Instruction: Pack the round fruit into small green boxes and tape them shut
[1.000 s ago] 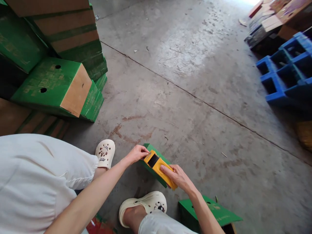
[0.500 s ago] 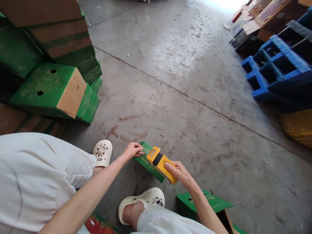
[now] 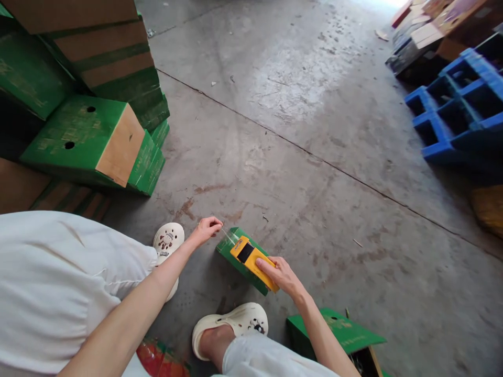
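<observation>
My right hand (image 3: 281, 272) is closed round a yellow tape dispenser (image 3: 253, 262) with a black band, thumb on top. The dispenser is over the far side of a small green carton (image 3: 231, 236) that stands on the floor between my feet. A thin clear strip of tape (image 3: 229, 236) runs from the dispenser's front end over the carton to my left hand (image 3: 208, 229). The fingertips of that hand pinch the strip's end, just off the carton's left corner. The dispenser and my right hand hide part of the carton's top.
Green and brown cartons (image 3: 84, 133) are stacked at the left. An open green carton (image 3: 338, 330) stands near my right forearm. Blue plastic pallets (image 3: 458, 112) and more boxes stand at the right. My cream clogs (image 3: 231, 324) flank the small carton; a red printed package lies at bottom.
My left hand has moved up and left, away from the dispenser, and the clear strip now shows stretched between them. The dispenser has shifted slightly left. The view has turned a little.
</observation>
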The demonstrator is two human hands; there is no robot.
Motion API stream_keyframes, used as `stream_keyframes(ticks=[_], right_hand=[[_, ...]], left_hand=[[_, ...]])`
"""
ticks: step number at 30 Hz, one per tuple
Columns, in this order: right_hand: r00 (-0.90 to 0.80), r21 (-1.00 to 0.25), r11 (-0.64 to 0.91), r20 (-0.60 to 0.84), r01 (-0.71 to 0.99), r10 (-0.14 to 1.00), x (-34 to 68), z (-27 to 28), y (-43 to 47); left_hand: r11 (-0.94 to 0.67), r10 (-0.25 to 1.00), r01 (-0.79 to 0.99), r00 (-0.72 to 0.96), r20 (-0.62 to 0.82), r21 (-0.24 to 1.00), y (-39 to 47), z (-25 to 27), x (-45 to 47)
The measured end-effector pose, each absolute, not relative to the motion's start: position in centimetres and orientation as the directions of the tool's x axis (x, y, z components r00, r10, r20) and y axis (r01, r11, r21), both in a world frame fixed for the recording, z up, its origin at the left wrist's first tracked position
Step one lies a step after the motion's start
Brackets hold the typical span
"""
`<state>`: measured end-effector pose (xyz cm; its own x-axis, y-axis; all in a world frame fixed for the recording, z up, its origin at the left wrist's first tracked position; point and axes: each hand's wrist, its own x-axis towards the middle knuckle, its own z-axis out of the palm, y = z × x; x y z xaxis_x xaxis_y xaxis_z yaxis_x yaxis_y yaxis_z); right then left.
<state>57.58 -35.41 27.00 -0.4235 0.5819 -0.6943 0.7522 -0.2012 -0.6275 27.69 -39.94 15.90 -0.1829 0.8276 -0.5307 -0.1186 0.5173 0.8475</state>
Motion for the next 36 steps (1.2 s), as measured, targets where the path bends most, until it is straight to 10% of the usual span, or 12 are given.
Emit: stream_keyframes(ticks=[21,36], right_hand=[[-0.262,-0.335,-0.001,-0.738,0.942,0.622,53.5,26.8,-34.5],[-0.280,-0.367,-0.011,-0.727,0.930,0.627,53.6,26.5,-34.3]], left_hand=[[0.635,0.750,-0.029,-0.218,-0.624,0.772,-38.8,9.9,30.2],[0.560,0.800,0.107,-0.327,-0.503,0.821,-40.8,10.0,33.2]])
